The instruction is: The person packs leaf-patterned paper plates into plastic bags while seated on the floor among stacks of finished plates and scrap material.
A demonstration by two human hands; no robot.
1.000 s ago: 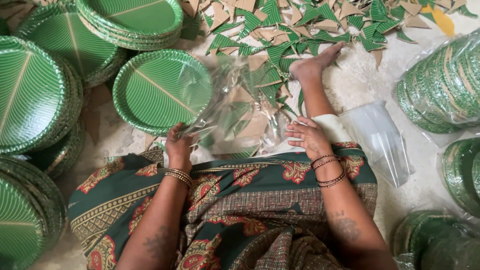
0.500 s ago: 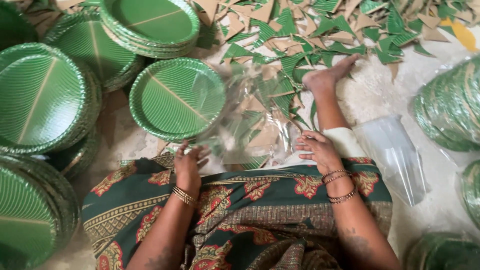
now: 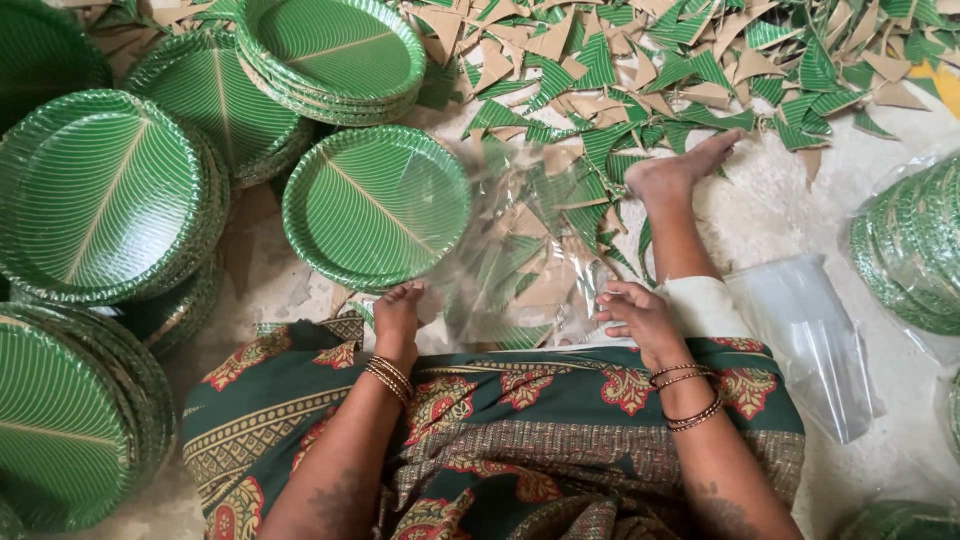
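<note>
I sit on the floor in a green patterned garment. My left hand (image 3: 400, 315) and my right hand (image 3: 640, 318) each pinch an edge of a clear plastic bag (image 3: 520, 250), stretching it between them in front of my lap. Just left of the bag's mouth lies a small stack of green leaf-patterned paper plates (image 3: 375, 205), its right rim under the plastic. My bare foot (image 3: 680, 170) rests beyond the bag among scraps.
Tall stacks of the same green plates (image 3: 100, 195) crowd the left side and top (image 3: 330, 50). Green and brown paper offcuts (image 3: 620, 60) litter the floor ahead. Empty clear bags (image 3: 810, 335) lie at right, beside bagged plates (image 3: 910, 250).
The view has dropped and shifted, so everything sits lower in the frame. Both hands keep their hold on the bag, which now spreads wider toward the plate stack.
</note>
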